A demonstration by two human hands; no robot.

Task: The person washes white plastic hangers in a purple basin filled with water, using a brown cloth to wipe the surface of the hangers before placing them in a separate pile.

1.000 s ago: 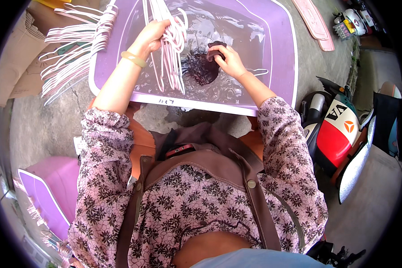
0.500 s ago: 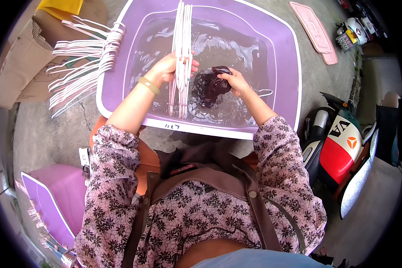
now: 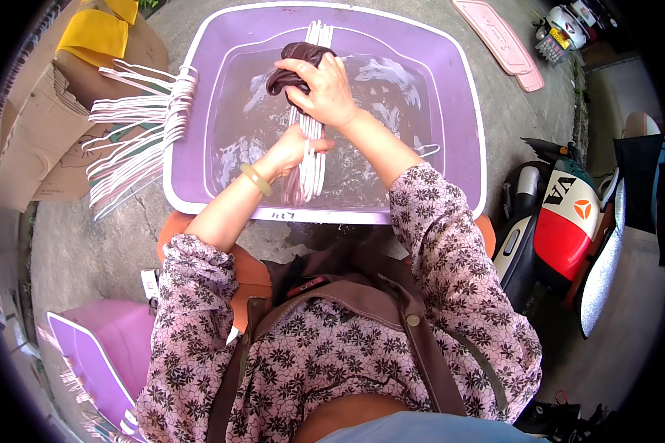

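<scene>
My left hand (image 3: 298, 150) is closed round a bundle of white and pinkish clothes hangers (image 3: 315, 171), held over the water in a large purple tub (image 3: 462, 133). A wet, dark brown cloth (image 3: 297, 60) is wrapped over the upper part of the bundle. My right hand (image 3: 324, 87) grips that cloth from above, its fingers pressing it against the hangers. The hanger ends under the cloth are hidden. A lone white hanger (image 3: 430, 150) pokes out of the water near the tub's right side.
Many hangers (image 3: 137, 125) hang over the tub's left rim, beside cardboard boxes (image 3: 59, 140) with a yellow cloth (image 3: 94, 35). A second purple tub (image 3: 103, 347) stands lower left. On the right are a pink lid (image 3: 499, 44) and a red-and-white scooter (image 3: 561, 229).
My right hand has lifted the dark cloth out of the water and brought it left and up onto the hangers. My left hand has moved lower along the bundle.
</scene>
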